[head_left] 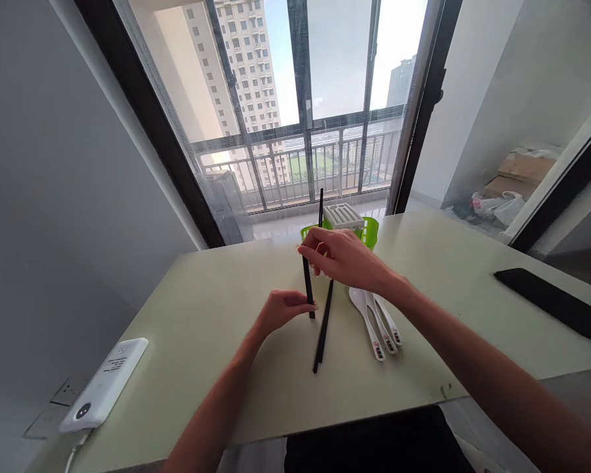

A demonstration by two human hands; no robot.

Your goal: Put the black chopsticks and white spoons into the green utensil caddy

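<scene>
1. In the head view, both our hands are pinched on the slim black chopsticks (308, 286), apart from each other: our left hand (282, 311) grips near the low end, our right hand (342, 255) the top. We cannot tell how many they are.
2. If our left fingertips loosened, the chopsticks might slip or tip, since they seem held only near their ends.
3. Two loose black chopsticks (325, 325) lie just beside, towards the desk's near edge; a sideways nudge from our left hand could roll them.
4. Our right forearm crosses near the glossy white plastic spoons (371, 330); lowered carelessly, it could push them askew.
5. By the pale green desk's (201, 328) far edge sit the bright green slotted basket (370, 231) and white slatted rack (343, 215); our right hand, close in front, could knock them.
6. We have open room towards the far left corner, and between the spoons and the flat black object (554, 302) by the right edge.
</scene>
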